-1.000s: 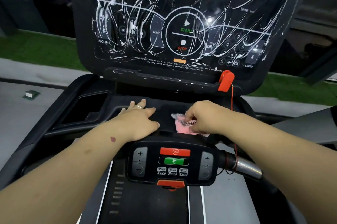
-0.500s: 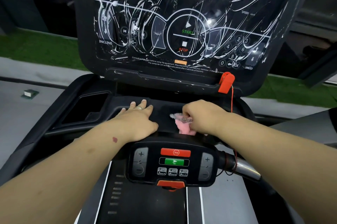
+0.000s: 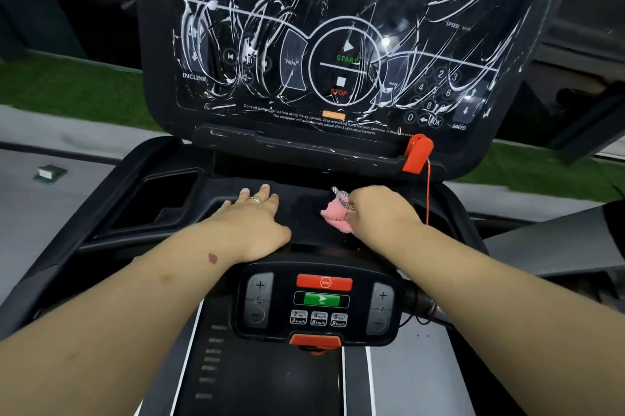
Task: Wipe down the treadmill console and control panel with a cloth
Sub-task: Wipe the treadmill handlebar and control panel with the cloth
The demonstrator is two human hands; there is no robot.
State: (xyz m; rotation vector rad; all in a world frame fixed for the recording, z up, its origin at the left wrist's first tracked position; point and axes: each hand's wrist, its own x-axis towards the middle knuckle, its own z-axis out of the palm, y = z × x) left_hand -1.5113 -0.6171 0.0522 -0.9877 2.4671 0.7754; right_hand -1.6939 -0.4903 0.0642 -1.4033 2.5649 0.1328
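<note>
The black treadmill console stands upright ahead, its screen streaked with white smears. Below it lies a flat black shelf. My right hand grips a pink cloth with a checked edge and holds it against the shelf's right half. My left hand rests flat on the shelf's left half, fingers straight, a ring on one finger. Nearer to me sits the small control panel with a red stop button, a green go button and speed keys.
A red safety clip hangs at the console's lower right, its red cord running down beside my right wrist. An open cup recess lies left of the shelf. A chrome handlebar juts out right of the panel. The belt runs below.
My right hand has slid the pink cloth a little forward and to the right across the shelf. My left hand has stayed flat in place.
</note>
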